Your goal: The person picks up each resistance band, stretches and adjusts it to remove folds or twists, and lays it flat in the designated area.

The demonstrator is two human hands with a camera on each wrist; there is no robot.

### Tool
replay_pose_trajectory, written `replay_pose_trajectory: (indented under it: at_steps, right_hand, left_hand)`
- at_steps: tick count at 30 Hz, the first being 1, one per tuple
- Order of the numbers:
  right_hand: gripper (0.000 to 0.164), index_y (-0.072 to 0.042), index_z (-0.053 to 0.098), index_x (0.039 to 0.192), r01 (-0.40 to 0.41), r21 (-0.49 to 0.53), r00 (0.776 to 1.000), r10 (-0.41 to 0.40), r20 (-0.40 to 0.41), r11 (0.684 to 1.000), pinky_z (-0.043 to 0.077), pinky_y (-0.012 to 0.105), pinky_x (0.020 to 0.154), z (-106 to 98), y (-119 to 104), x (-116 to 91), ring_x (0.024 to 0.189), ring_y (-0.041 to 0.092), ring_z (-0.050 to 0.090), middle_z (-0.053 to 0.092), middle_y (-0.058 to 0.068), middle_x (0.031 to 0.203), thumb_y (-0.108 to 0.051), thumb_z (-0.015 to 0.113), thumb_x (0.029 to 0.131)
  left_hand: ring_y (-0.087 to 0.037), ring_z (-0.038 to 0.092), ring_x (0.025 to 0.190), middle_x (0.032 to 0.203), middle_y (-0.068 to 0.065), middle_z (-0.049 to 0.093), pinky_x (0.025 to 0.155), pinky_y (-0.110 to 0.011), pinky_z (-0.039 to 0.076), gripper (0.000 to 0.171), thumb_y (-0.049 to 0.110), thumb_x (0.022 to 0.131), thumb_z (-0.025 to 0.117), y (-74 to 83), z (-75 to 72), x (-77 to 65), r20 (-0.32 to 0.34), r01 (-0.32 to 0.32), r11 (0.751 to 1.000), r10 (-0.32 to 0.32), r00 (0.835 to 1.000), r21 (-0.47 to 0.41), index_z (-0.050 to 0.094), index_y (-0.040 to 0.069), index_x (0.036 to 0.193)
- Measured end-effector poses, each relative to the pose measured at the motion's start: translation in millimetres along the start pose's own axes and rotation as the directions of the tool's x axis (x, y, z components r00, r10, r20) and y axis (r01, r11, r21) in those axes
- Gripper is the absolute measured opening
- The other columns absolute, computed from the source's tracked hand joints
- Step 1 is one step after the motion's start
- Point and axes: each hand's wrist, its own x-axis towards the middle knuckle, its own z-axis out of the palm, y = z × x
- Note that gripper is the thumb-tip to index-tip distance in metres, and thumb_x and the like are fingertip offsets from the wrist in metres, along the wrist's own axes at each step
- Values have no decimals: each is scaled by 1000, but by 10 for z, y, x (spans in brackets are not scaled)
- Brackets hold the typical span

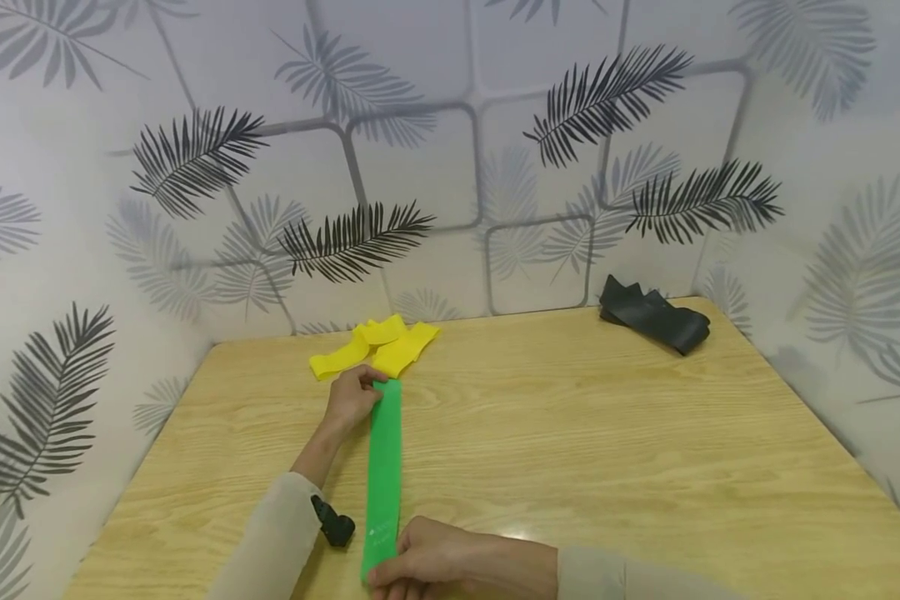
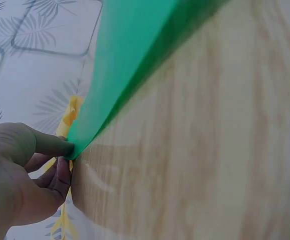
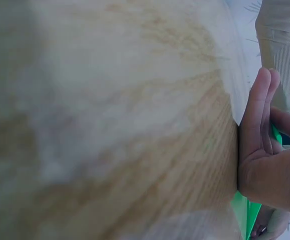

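Note:
A green resistance band [image 1: 385,467] stretches lengthwise between my two hands, with faint pale print near its close end. My left hand [image 1: 354,396] pinches its far end between thumb and fingers, just in front of the yellow band. In the left wrist view the green band [image 2: 124,55] runs up from the pinching left hand [image 2: 29,170]. My right hand [image 1: 435,554] grips the close end, thumb on top of the band. The right wrist view shows the right hand [image 3: 265,140] low against the tabletop, with a bit of green band [image 3: 242,212] beneath it.
A crumpled yellow band [image 1: 401,350] lies by the table's back edge. A folded black band [image 1: 656,315] lies at the back right. The wooden table [image 1: 607,450] meets patterned walls behind and at the sides. A black wrist device [image 1: 335,525] sits at the left cuff.

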Motion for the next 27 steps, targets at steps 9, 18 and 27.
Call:
replay_pose_trajectory:
  at_steps: [9, 18, 27]
  right_hand:
    - [40, 15, 74, 102, -74, -57, 986, 82, 146, 996, 46, 17, 49, -123, -1, -45, 58, 3, 61, 68, -5, 64, -25, 70, 100]
    - [40, 20, 70, 106, 39, -43, 971, -28, 239, 998, 45, 16, 51, -288, -19, -124, 57, 1, 58, 69, -6, 67, -19, 65, 101]
    - [33, 8, 76, 101, 157, -3, 985, -156, 79, 988, 42, 19, 44, -736, -109, -29, 55, 10, 62, 76, 7, 79, -22, 61, 104]
  left_hand:
    - [-35, 58, 103, 122, -24, 59, 85, -41, 55, 23, -11, 90, 64, 37, 4, -4, -9, -20, 999, 20, 1000, 31, 73, -3, 109]
    - [-42, 50, 115, 135, -27, 44, 92, -50, 49, 34, 7, 94, 64, 81, 9, 65, -74, 26, 1000, -26, 997, -5, 58, -3, 127]
    - [-47, 46, 129, 139, -30, 50, 106, -55, 45, 62, 22, 93, 75, 191, 126, 227, -74, 15, 993, -7, 997, 120, 51, -8, 142]
